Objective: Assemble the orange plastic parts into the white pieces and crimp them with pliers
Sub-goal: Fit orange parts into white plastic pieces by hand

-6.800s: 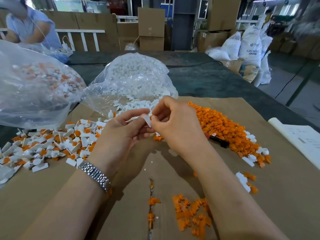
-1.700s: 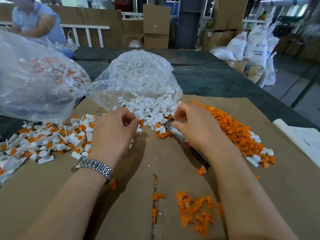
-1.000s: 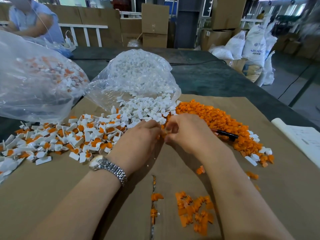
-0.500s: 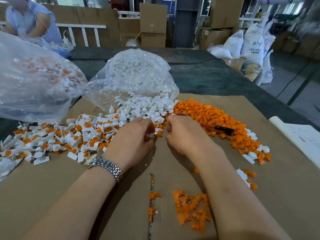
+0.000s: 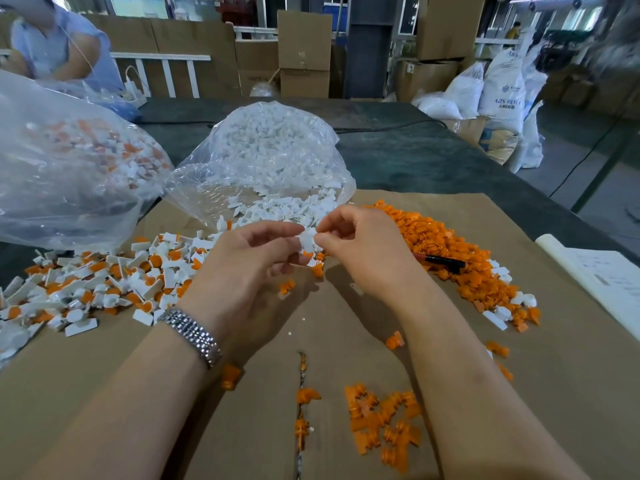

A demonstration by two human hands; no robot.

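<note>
My left hand (image 5: 249, 261) and my right hand (image 5: 360, 251) meet above the cardboard, both pinching one small white piece (image 5: 307, 240) with a bit of orange at its lower end. Behind them lies a heap of loose white pieces (image 5: 277, 209) spilling from a clear bag. A long pile of orange parts (image 5: 446, 251) runs to the right, and the pliers (image 5: 445, 262) with dark handles lie on it, untouched. Assembled white-and-orange pieces (image 5: 104, 282) are spread at the left.
A clear bag of white pieces (image 5: 270, 147) stands behind the hands, and a second clear bag (image 5: 65, 161) of mixed pieces is at the far left. Loose orange parts (image 5: 381, 420) lie near the front edge. Paper sheets (image 5: 602, 275) lie at right. A person sits far left.
Both hands have lifted off the cardboard with a white piece pinched between them. The pliers, held by the right hand earlier, now lie on the orange pile.
</note>
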